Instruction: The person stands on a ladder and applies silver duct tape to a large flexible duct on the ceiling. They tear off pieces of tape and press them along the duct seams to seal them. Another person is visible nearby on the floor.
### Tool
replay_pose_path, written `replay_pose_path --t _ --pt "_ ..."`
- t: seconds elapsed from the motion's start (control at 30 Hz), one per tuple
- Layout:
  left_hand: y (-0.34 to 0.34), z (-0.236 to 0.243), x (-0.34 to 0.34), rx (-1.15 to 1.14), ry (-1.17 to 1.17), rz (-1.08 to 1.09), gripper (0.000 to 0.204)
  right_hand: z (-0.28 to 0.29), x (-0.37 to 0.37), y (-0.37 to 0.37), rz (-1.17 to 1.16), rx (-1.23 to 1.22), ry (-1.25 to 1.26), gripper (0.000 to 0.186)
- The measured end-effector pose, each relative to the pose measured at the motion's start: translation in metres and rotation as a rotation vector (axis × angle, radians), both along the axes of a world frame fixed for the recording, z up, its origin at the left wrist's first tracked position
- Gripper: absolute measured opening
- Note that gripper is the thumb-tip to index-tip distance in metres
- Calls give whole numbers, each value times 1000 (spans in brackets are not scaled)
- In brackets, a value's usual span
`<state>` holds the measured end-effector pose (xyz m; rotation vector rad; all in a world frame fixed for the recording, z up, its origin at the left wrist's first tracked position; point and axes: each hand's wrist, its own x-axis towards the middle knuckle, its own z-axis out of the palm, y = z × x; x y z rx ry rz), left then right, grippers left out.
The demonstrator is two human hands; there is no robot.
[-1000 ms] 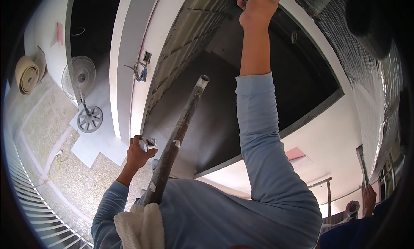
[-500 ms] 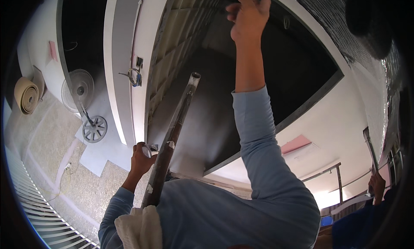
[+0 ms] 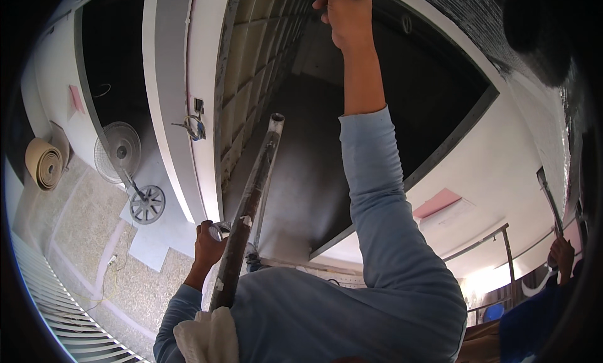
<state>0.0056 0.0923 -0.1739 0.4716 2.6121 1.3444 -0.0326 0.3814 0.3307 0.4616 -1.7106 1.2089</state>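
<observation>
My right hand (image 3: pixel 349 16) is raised high at the top edge of the picture, its arm in a light blue sleeve. Its fingers are curled, and the edge cuts off whatever they hold. Lower down, my left hand (image 3: pixel 208 245) grips a pale, ring-shaped roll of tape (image 3: pixel 217 232). Just right of that hand stands a worn metal pole (image 3: pixel 246 203), slanting up past it and spattered with white. A whitish cloth (image 3: pixel 207 338) hangs at the foot of the visible pole, by my left arm.
A wall edge with an open socket box and loose wires (image 3: pixel 193 128) rises beyond my left hand. At left stand a fan (image 3: pixel 123 151) and a tan roll (image 3: pixel 45 165). A dark opening lies behind my right arm. At far right, another person's hand (image 3: pixel 561 257) holds a long bar.
My right hand has gone further up, partly out of the picture. The surroundings at left have shifted down and rightward as the view tilts. My left hand keeps its hold on the tape roll.
</observation>
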Motion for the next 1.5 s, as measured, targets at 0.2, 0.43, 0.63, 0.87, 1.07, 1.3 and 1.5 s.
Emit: replay_pose_path --t 0.2,0.43,0.63,0.87,1.07,1.3,1.5 --pt "3 -36 5 -3 -9 -80 72 -20 18 1 116 -120 -81 95" --pt "-1 -47 0 -20 69 -134 72 12 28 -10 576 -357 -42 87" --pt "-6 -35 3 -25 9 -65 71 -7 21 -15 647 -518 21 95" --pt "-4 -60 -6 13 184 -183 66 14 11 -9 987 -438 89 91" --pt "-15 -26 -30 63 39 -131 60 3 30 -12 967 -285 43 99" --pt "-31 65 -48 346 -129 121 70 -65 -1 7 538 -134 -2 80" --pt "-53 109 -23 267 -179 295 66 -224 -50 1 296 688 -468 44"
